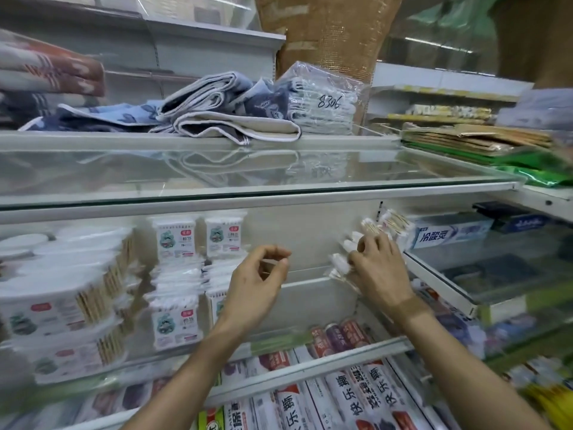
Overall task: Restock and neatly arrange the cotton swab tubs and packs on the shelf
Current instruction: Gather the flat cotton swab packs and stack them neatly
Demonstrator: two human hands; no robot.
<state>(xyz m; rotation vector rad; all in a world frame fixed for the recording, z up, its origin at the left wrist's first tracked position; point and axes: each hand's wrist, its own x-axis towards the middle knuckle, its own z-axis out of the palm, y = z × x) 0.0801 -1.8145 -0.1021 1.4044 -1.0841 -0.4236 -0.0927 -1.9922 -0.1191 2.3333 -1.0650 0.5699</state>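
Round clear cotton swab tubs (62, 293) are stacked at the left of the middle shelf. Beside them stand and lie flat white swab packs (176, 274) in two columns. My left hand (257, 287) hovers in front of the bare middle of the shelf, fingers curled with tips nearly touching, nothing clearly in it. My right hand (378, 268) grips a bunch of clear bags of wooden-stick swabs (366, 243) against the shelf's right end. More of these bags (393, 221) lean behind it.
A glass shelf (248, 175) lies just above, with folded towels (217, 110) on it. Toothpaste boxes (449, 234) sit to the right behind a glass divider. Rolls and boxed goods (356, 392) fill the shelf below.
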